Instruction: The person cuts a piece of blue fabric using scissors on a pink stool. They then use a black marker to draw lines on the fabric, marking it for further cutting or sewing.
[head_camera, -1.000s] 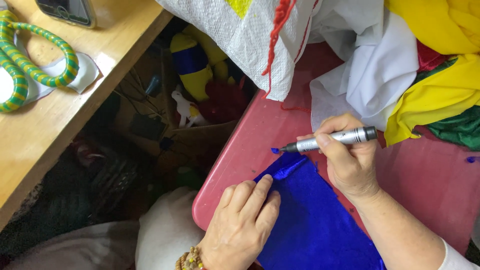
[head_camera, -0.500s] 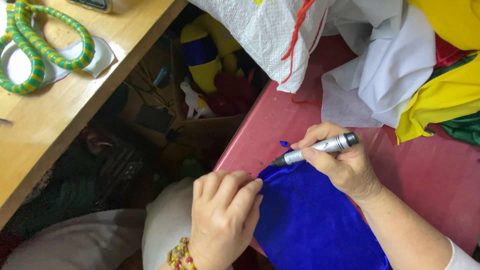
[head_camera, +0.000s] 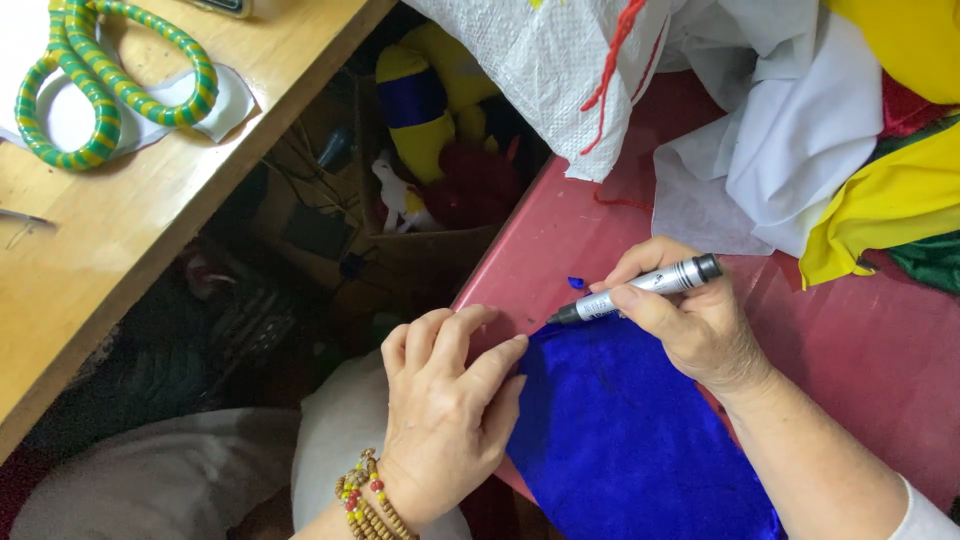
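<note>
Blue cloth (head_camera: 630, 440), shiny, lies on the red counter (head_camera: 860, 340) at the near right, its left edge at the counter's rim. Right hand (head_camera: 690, 320) has its fingers wrapped around a silver marker (head_camera: 640, 288) with black ends; the tip rests at the far edge of the blue cloth. Small blue scrap (head_camera: 575, 283) sits on the counter just beyond the tip. Left hand (head_camera: 445, 415) lies with fingers curled loosely and close together, fingertips touching the left edge of the blue cloth and the counter rim; it grips nothing. Bead bracelet (head_camera: 365, 495) on that wrist.

Packages: white woven sack (head_camera: 555, 70) with a red cord (head_camera: 615, 55) hangs over the far edge of the counter. To its right, white fabric (head_camera: 790, 150), yellow fabric (head_camera: 890, 200) and a bit of green fabric (head_camera: 930, 262) are piled at the far right.

Wooden counter (head_camera: 120, 240) on the left carries green-and-yellow striped rings (head_camera: 110, 85) on white cut-outs. Gap between the two counters holds a cardboard box (head_camera: 420, 255) and a yellow-and-blue stuffed shape (head_camera: 420, 100).
</note>
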